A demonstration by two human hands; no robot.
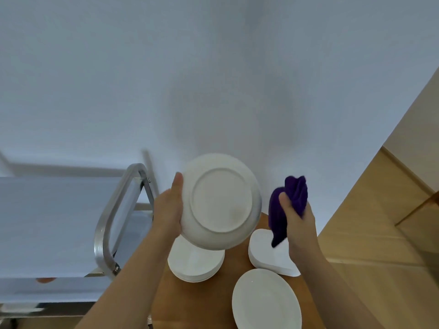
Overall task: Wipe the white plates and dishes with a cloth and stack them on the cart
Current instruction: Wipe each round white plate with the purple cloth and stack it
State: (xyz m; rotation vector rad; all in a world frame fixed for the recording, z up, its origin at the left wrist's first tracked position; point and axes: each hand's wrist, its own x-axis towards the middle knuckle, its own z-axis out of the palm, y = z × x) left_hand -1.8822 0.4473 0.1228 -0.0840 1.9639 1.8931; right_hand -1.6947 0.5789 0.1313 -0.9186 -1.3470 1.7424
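Nearest the person, at about five o'clock in the view, a stack of white plates (pixel 266 302) lies on the brown table (pixel 190 305); a second low stack (pixel 194 264) sits at six o'clock just beyond, and a pile of white, squarish dishes (pixel 268 257) at four o'clock, all three apart from one another; these look to be waiting their turn.

Above them the left hand (pixel 167 212) grips the raised plate (pixel 219 201) by its nine o'clock rim, thumb along the edge, fingers hidden behind; the plate is tilted with its underside and foot ring facing the camera. At three o'clock of it, close by but not touching, the right hand (pixel 297 214) clenches a bunched purple cloth (pixel 288 205), one tail hanging down over the squarish dishes.

The step in hand seems to be wiping the underside; done well, the person would spread the cloth flat over the fingers rather than keep it wadded, sweep round the foot ring and out to the rim, and turn the plate in the left hand so the gripped edge gets covered too; a firm hold matters, since the plate hangs over the stacks below.

Farthest, at nine o'clock, the steel cart (pixel 59 222) with its curved handle (pixel 114 214) stands just beside the table against a plain wall; no plates show on its visible shelf.
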